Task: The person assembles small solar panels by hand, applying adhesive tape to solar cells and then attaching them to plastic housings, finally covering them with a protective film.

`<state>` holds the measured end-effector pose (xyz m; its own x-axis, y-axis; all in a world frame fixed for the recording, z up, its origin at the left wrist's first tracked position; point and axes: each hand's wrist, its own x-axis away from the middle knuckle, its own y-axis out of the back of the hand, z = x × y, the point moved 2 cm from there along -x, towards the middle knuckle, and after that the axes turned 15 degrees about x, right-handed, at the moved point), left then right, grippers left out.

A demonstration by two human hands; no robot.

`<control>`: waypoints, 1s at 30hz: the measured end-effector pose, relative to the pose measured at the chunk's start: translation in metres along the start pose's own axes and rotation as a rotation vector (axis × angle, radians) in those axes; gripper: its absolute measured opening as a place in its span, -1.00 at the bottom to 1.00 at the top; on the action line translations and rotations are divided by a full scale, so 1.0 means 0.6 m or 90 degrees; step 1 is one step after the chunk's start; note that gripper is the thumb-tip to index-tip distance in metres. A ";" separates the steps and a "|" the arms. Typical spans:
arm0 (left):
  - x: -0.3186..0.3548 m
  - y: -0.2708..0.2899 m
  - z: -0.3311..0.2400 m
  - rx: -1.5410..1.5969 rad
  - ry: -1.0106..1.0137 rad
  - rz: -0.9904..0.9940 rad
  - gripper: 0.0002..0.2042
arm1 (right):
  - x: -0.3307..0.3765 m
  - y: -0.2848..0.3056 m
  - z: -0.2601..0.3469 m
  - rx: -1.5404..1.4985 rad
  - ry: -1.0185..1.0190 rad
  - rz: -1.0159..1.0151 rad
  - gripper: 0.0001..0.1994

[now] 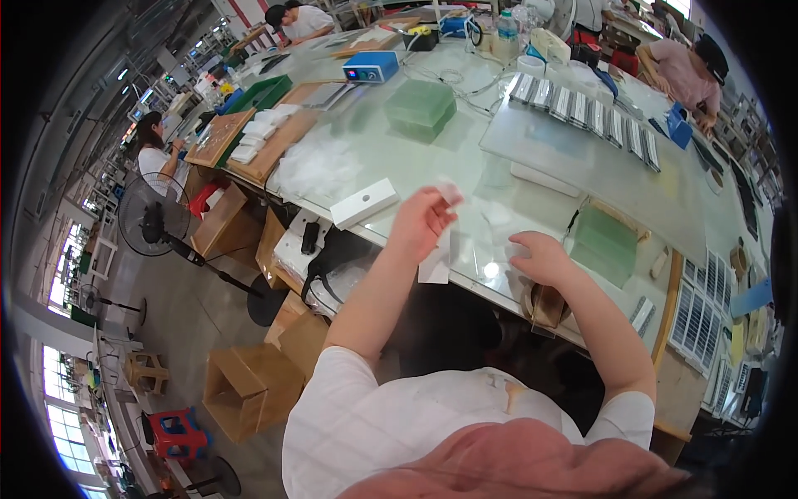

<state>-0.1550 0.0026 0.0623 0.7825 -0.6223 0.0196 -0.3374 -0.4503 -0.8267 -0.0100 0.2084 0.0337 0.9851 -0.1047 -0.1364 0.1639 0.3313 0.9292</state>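
Raised over the near edge of the table (pixel 478 224), my left hand (pixel 422 223) has its fingers closed on a small whitish piece (pixel 450 194), too blurred to tell its kind. Under that hand a white carton piece (pixel 435 262) sticks out at the table edge. To its left lies a long white box (pixel 364 203) with a round hole in its top. My right hand (pixel 542 258) hovers near the edge with fingers apart and slightly bent, nothing visible in it. Right of it lies a stack of green translucent sheets (pixel 603 244).
Clear plastic bags (pixel 316 169) are heaped at the left. Farther back stand another green sheet stack (pixel 420 110) and a blue device (pixel 371 66). Silvery strips (pixel 582 112) line a raised panel at right. A fan (pixel 154 224) and cardboard box (pixel 249 387) stand on the floor. Co-workers sit around.
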 end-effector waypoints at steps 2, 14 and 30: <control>0.016 -0.012 -0.010 0.118 -0.119 0.035 -0.87 | 0.007 -0.001 0.001 0.063 0.038 0.007 -0.66; 0.215 -0.012 0.190 -0.373 -0.296 0.300 -0.83 | 0.165 0.040 0.138 -0.978 -0.325 0.047 -0.64; 0.131 -0.062 0.209 -0.326 0.187 0.046 -0.87 | 0.280 0.020 0.087 -0.790 -0.364 -0.103 -0.46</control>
<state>-0.0153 0.0508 0.0241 0.5954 -0.7809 0.1889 -0.6507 -0.6066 -0.4567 0.1550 0.1457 0.0398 0.8420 -0.4897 0.2266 0.5099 0.8594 -0.0376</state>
